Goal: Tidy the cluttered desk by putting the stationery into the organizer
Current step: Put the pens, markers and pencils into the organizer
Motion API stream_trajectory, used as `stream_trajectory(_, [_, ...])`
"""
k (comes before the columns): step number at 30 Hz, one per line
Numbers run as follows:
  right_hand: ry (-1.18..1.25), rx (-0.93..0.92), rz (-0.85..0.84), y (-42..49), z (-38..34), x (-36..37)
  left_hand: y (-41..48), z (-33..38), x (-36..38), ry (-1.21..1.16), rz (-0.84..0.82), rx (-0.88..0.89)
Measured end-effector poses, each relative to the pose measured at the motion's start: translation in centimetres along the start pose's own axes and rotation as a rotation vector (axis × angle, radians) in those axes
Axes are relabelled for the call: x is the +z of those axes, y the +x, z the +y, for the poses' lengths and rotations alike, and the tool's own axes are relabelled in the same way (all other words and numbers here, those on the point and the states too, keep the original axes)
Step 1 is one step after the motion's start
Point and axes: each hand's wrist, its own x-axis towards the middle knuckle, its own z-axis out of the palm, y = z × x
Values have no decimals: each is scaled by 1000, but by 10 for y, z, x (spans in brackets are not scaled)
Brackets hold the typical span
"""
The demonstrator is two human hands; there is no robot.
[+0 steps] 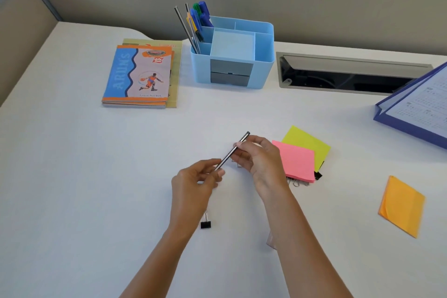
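Left grip (193, 184) and right grip (258, 159) share one dark, striped pencil (228, 155) above the middle of the white table (72, 176). The left grip pinches its lower end between thumb and curled fingers, and the right grip pinches it higher up with its fingertips. The pencil slants up and to the right, its top end poking out just past the right grip's fingers. It is well apart from the light blue organizer (263, 68), which stands at the far edge of the table. The organizer's left compartments already carry upright pens and pencils (193, 24). A stack of notebooks (140, 77) lies just left of the organizer. A black binder clip (205, 224) lies on the table beside the left wrist. Just right of the right grip, a pink sticky pad (297, 162) overlaps a yellow sticky pad (307, 143), with more clips (298, 181) peeking out at their near edge. An orange sticky pad (401, 205) lies farther right, and a blue folder (416, 109) sits at the right edge.
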Motion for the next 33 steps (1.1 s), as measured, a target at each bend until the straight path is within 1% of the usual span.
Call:
stream_trajectory(3, [135,27,23,2,1,1,18,7,-8,-166,47,-16])
stream_trajectory(7, [171,65,-26,1,3,5,48,25,-16,-268,132,29])
stream_trajectory(10, [202,51,-13,3,2,6,78,53,-23,-314,211,131])
stream_trajectory(14, [159,-39,54,4,-4,-4,132,108,-45,-308,334,336])
stream_trajectory(17, [118,-120,93,0,-12,-17,169,146,-56,-374,394,428])
stream_trajectory(21, [101,-218,152,-8,-26,-40,202,166,-58,-274,410,487])
stream_trajectory(24, [84,-290,208,-15,-40,-63,217,158,-48,-185,397,468])
stream_trajectory(29, [-35,-385,256,-23,-56,-100,228,139,-33,-23,383,416])
stream_trajectory(33, [-95,-399,266,-29,-54,-120,231,135,-25,24,381,436])
